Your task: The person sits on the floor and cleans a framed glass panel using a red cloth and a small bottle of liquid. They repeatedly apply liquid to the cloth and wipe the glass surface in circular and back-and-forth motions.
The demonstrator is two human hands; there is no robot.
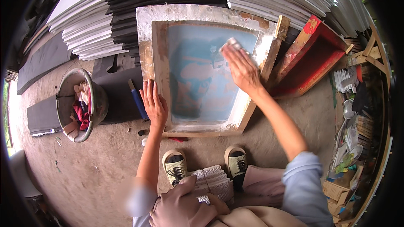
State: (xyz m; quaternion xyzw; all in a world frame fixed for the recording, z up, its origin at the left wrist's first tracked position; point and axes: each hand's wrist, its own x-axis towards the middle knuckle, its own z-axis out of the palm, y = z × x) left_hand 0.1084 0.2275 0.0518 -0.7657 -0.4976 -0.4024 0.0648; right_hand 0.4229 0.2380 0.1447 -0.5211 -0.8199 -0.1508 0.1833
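– Soft, brownish-pink clothes [244,217] are closest to us, all in folds. What comes past them?

– Two pale shoes [173,169] on the rough floor [105,176], near the close edge of a big wooden frame [145,54].

– What's in the frame?

– A flat, thin blue sheet [200,101]. It looks smooth, with pale shapes in the middle and darker blue around some of them.

– What are the hands doing?

– The right hand [242,69] has a pale wad [231,42] under its fingers, on the sheet, toward the frame's far right corner. It's blurry, so I think it's rubbing. The left hand [154,105] holds nothing. Its fingers lie straight along the frame's left edge, toward the near left corner.

– Is the rubbing done?

– Partway, I guess. Lots of marks show on the sheet, but I can't tell which bits are wiped and which are left.

– What do the other things look like?

– The frame's wood looks crusty, with white smears. Beside its right edge sits a hard red box [294,51]. Past its left edge is a round bucket [100,103] with floppy rags [82,115] inside.
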